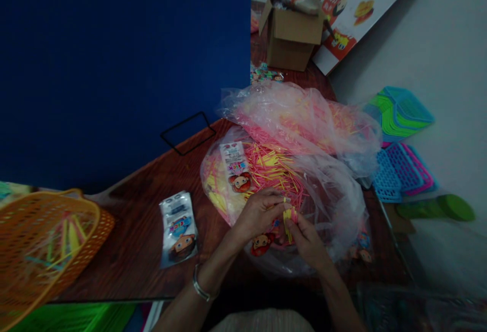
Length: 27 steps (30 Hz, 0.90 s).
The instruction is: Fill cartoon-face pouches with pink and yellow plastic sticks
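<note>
My left hand (pixel 261 213) and my right hand (pixel 306 241) meet over a clear plastic bag (pixel 335 190) full of pink and yellow sticks (pixel 274 167). Both hands pinch a small bundle of yellow sticks (pixel 288 216) between their fingertips. Under the hands lies a packet with a cartoon face (pixel 262 243). A second such packet (pixel 235 166) rests on the heap of sticks just beyond my left hand. A silver bangle sits on my left wrist.
Another cartoon packet (pixel 178 228) lies on the brown wooden table (pixel 144 185). An orange basket (pixel 41 241) with a few sticks stands at the left. A blue panel (pixel 122 58) rises behind. A cardboard box (pixel 291 35) stands far back; coloured plastic baskets (pixel 401 142) lie right.
</note>
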{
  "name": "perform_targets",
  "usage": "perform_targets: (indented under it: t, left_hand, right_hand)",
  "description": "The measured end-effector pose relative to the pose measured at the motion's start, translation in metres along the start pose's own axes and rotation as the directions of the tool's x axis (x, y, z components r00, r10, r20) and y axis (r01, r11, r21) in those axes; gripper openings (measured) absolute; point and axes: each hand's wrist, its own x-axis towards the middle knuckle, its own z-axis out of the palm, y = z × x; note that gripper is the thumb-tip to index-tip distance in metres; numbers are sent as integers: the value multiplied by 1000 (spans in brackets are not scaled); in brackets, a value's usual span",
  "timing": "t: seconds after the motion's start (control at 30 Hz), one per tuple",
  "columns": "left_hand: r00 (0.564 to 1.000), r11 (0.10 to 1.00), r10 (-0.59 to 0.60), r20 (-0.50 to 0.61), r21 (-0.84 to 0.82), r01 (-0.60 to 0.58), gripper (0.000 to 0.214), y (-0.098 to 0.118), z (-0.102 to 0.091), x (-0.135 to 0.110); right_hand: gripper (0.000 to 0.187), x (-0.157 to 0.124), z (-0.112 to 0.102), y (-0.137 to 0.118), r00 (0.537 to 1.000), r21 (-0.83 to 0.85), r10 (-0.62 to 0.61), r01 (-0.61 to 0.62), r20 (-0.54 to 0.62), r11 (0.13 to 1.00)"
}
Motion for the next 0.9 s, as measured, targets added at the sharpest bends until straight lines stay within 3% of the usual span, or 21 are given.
perform_targets:
  t: [0.17, 0.27, 0.33, 0.43, 0.53, 0.63, 0.77, 0.9]
  left_hand:
    - [999, 1000, -12, -34, -21, 12, 17, -2, 2, -2]
    - [986, 985, -122, -113, -139, 106, 21, -6, 1, -5]
    - [950, 929, -271, -155, -301, 216, 23, -10, -3, -6]
    - [869, 779, -482, -114, -510, 365, 27, -16, -8, -5]
    - [832, 726, -541, -122, -567, 389, 31, -18, -13, -3]
    - [814, 738, -549, -192, -570, 363, 33, -18, -19, -1]
    - [794, 723, -574, -201, -578, 377, 35, -14, -26, -5]
    - [804, 752, -554, -217, -544, 372, 35, -14, -20, -11]
  right_hand:
    - [37, -1, 1, 0, 998, 33, 63, -63, -3, 997]
    - [38, 0, -1, -2, 994, 79, 91, -95, 58, 992]
    - [39, 0, -2, -4, 988, 86, 102, -112, 118, 990]
    - [42, -2, -7, -5, 978, 70, 109, -123, 177, 990]
    - [43, -8, -16, 3, 974, 51, 134, -146, 185, 988]
    - [42, -14, -29, 15, 975, 86, 174, -187, 141, 979]
    - [42, -16, -42, 23, 971, 212, 234, -221, -40, 952]
    - [44, -10, -34, 17, 963, 222, 239, -207, -126, 953]
